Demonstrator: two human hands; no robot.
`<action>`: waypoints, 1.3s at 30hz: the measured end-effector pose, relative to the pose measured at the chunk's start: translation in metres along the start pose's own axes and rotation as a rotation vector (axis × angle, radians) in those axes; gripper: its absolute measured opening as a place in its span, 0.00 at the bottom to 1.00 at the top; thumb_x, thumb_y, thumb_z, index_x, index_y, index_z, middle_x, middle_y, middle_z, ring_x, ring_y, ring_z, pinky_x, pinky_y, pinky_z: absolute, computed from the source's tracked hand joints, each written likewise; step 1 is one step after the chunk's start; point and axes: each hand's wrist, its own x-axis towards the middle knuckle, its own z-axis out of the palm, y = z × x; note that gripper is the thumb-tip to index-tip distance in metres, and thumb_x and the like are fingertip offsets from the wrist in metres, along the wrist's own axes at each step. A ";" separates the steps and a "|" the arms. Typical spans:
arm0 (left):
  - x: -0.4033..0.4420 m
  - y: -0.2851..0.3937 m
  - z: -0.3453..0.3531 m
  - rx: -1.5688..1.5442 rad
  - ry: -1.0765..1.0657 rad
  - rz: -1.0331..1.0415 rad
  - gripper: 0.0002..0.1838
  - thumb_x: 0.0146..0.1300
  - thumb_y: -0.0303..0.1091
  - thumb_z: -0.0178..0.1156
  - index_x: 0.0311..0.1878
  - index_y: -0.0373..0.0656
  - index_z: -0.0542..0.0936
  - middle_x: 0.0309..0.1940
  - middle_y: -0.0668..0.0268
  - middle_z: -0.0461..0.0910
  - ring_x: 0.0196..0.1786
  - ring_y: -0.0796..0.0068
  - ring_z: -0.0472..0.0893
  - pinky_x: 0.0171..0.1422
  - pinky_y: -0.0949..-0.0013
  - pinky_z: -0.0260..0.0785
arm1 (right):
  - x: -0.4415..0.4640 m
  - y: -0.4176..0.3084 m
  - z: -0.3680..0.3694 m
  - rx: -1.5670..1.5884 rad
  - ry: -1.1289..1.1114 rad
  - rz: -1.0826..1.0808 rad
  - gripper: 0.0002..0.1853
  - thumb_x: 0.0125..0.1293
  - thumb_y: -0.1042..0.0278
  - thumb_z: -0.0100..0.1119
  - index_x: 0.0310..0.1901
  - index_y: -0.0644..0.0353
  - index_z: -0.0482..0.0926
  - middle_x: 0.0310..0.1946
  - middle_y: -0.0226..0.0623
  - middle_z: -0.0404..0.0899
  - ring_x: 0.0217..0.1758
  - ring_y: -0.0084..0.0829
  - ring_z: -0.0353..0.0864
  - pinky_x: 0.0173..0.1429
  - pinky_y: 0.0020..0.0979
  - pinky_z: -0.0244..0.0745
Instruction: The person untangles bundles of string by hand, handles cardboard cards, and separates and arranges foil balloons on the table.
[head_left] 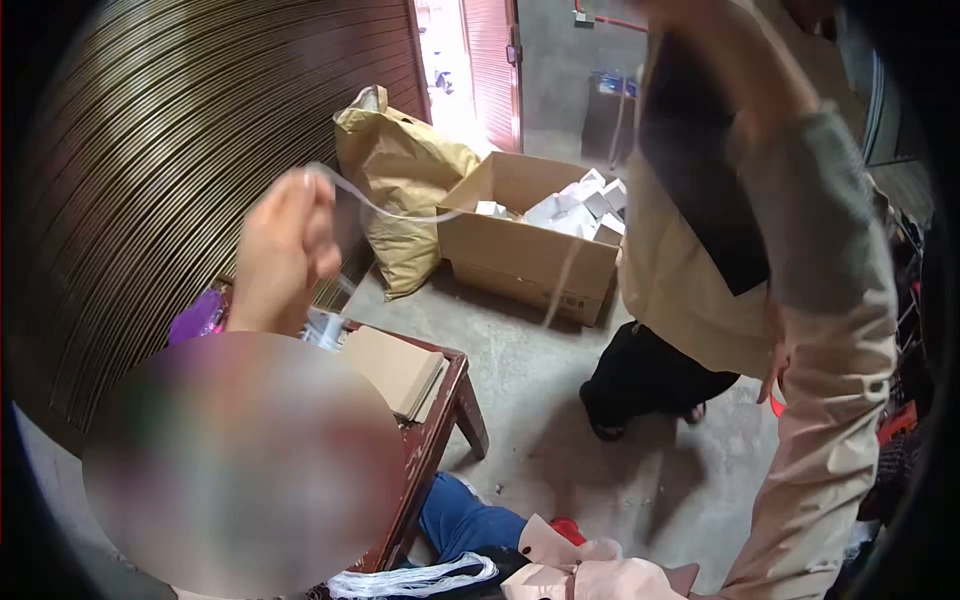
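My left hand (285, 245) is raised over the wooden table, with its fingers closed on a thin white cord (385, 208). The cord curves away from the fingertips to the right, and its farther part is smeared by motion. My right arm, in a pale pink sleeve, reaches up on the right. At the top edge my right hand (700, 30) is blurred and cut off, so its fingers do not show. A bundle of white cords (420, 578) lies across my lap at the bottom.
A dark red table (455, 385) with brown cardboard pieces (390, 370) is at my left. Behind it stand a yellow sack (400, 190) and an open carton (530, 265) holding small white boxes. Another person (690, 220) in a beige garment and dark trousers stands close on the right.
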 end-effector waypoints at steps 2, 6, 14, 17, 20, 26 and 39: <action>0.007 0.035 0.023 0.045 -0.034 -0.033 0.11 0.69 0.36 0.42 0.34 0.45 0.72 0.18 0.76 0.63 0.18 0.89 0.60 0.19 0.85 0.54 | -0.020 0.029 0.031 0.117 -0.129 0.046 0.13 0.62 0.72 0.50 0.47 0.65 0.74 0.16 0.22 0.63 0.14 0.12 0.54 0.16 0.14 0.48; 0.012 0.040 0.072 -0.037 0.018 0.006 0.14 0.71 0.35 0.38 0.36 0.39 0.71 0.25 0.70 0.72 0.20 0.88 0.64 0.24 0.88 0.62 | -0.024 0.055 0.093 0.301 -0.198 0.067 0.13 0.64 0.72 0.49 0.49 0.63 0.74 0.21 0.26 0.66 0.18 0.14 0.60 0.20 0.13 0.54; -0.006 0.053 0.070 -0.150 0.075 -0.126 0.15 0.71 0.35 0.37 0.36 0.36 0.71 0.25 0.67 0.70 0.23 0.86 0.65 0.23 0.84 0.58 | -0.027 0.058 0.139 0.314 0.056 -0.060 0.13 0.61 0.72 0.45 0.46 0.67 0.72 0.28 0.36 0.71 0.24 0.21 0.67 0.27 0.19 0.65; -0.011 0.057 0.064 -0.129 -0.010 -0.204 0.14 0.71 0.35 0.38 0.37 0.36 0.70 0.22 0.71 0.67 0.19 0.89 0.60 0.19 0.87 0.54 | -0.032 0.067 0.149 0.254 0.167 -0.108 0.12 0.64 0.71 0.43 0.46 0.62 0.73 0.29 0.33 0.71 0.24 0.16 0.66 0.25 0.16 0.64; -0.012 0.054 0.058 -0.091 -0.006 -0.174 0.14 0.71 0.35 0.40 0.37 0.37 0.71 0.21 0.73 0.65 0.18 0.89 0.58 0.17 0.87 0.51 | -0.042 0.080 0.159 0.407 0.133 -0.071 0.14 0.64 0.68 0.45 0.51 0.60 0.70 0.33 0.32 0.71 0.26 0.16 0.67 0.30 0.15 0.65; -0.014 0.042 0.036 0.017 0.053 -0.078 0.14 0.68 0.35 0.43 0.32 0.39 0.75 0.19 0.71 0.67 0.17 0.88 0.60 0.19 0.83 0.53 | -0.103 0.111 0.194 1.052 -0.391 0.196 0.16 0.66 0.64 0.46 0.54 0.58 0.65 0.36 0.31 0.70 0.33 0.20 0.69 0.37 0.22 0.67; -0.073 -0.021 -0.022 0.638 -0.510 -0.153 0.11 0.63 0.31 0.47 0.34 0.39 0.79 0.21 0.70 0.74 0.23 0.82 0.68 0.27 0.77 0.61 | -0.131 0.144 0.208 0.492 -0.212 0.145 0.11 0.69 0.64 0.43 0.34 0.60 0.73 0.28 0.31 0.75 0.24 0.18 0.64 0.29 0.18 0.64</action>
